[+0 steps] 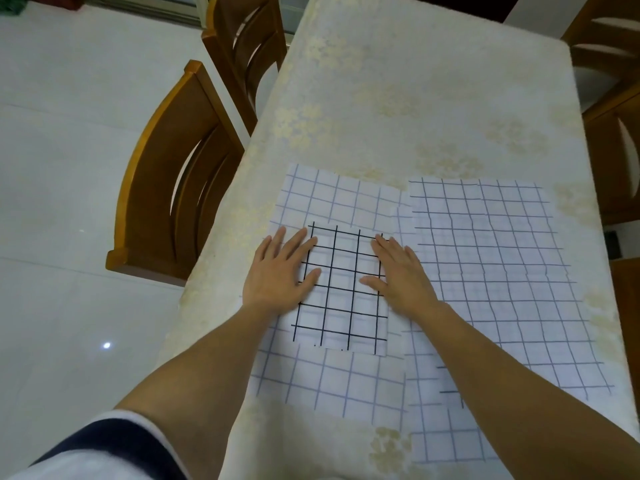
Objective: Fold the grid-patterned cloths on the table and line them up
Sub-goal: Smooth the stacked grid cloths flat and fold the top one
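Observation:
A small folded white cloth with bold black grid lines (343,289) lies on top of a larger flat white cloth with faint grid lines (332,199). My left hand (280,271) presses flat on the folded cloth's left edge, fingers spread. My right hand (398,268) lies flat on its right edge. A second large grid cloth (491,271) lies spread to the right, partly under my right forearm. Another grid-patterned piece (446,438) shows near the table's front edge.
The table (398,98) wears a cream floral tablecloth. Two wooden chairs (180,188) stand along its left side over white floor tiles. More wooden chairs (620,140) line the right side.

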Action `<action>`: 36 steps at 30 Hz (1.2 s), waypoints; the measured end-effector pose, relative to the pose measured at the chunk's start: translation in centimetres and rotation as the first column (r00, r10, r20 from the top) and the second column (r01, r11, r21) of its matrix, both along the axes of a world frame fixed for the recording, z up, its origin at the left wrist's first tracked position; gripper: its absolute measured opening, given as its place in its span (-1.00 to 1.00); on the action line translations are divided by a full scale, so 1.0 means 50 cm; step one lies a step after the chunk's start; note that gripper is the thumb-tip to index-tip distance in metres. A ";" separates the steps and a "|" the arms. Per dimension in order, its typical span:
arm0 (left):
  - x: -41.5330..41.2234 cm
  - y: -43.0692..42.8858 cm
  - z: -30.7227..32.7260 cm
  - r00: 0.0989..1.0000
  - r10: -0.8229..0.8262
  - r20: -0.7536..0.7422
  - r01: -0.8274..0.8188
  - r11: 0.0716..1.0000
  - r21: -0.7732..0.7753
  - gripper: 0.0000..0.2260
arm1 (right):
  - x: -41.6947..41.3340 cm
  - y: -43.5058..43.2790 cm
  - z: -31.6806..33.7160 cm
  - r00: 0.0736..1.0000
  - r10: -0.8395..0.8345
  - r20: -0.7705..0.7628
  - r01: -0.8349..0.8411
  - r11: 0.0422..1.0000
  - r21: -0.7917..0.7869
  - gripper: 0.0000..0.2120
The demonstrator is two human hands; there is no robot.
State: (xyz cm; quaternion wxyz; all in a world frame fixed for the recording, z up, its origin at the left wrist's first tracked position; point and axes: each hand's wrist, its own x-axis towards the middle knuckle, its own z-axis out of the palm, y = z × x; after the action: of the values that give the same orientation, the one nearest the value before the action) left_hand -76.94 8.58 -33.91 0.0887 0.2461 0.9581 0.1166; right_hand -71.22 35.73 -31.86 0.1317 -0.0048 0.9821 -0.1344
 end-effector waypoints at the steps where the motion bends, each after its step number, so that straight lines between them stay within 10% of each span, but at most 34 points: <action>1: -0.001 0.000 0.000 1.000 0.000 0.000 0.000 1.000 -0.002 -0.40 | -0.001 0.004 0.004 1.000 -0.009 -0.025 0.009 1.000 -0.013 -0.28; 7: 0.002 -0.001 0.001 1.000 -0.001 -0.015 0.001 1.000 -0.004 -0.40 | 0.040 0.009 -0.005 0.997 -0.028 -0.078 0.025 0.999 -0.041 -0.38; 15: 0.014 0.031 0.045 0.998 -0.013 -0.062 0.012 1.000 -0.010 -0.37 | 0.025 0.013 0.042 0.993 0.056 0.105 -0.064 0.995 0.077 0.08; 17: 0.040 0.065 0.068 0.985 -0.124 -0.118 0.135 0.987 0.092 -0.41 | 0.041 0.000 0.036 1.000 0.011 0.000 -0.011 1.000 -0.005 -0.04; 22: 0.086 0.124 0.075 0.888 -0.369 0.274 0.382 0.924 0.004 -0.21 | 0.110 -0.003 -0.009 0.983 -0.083 -0.163 0.063 0.990 -0.128 -0.52; 32: 0.079 0.190 0.110 0.900 -0.251 0.357 0.363 0.885 -0.293 0.13 | 0.143 0.014 0.026 0.982 0.089 0.165 -0.100 0.993 0.060 0.23; 36: 0.078 0.229 0.133 0.907 -0.301 0.293 0.379 0.887 -0.263 -0.02 | 0.152 0.004 0.013 0.998 -0.005 -0.056 0.001 0.998 -0.057 -0.15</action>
State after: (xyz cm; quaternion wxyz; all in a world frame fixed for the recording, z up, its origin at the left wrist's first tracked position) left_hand -73.03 20.05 -27.27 0.2630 0.3777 0.8874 -0.0253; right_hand -63.62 35.95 -31.23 0.1038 -0.0109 0.9812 -0.1626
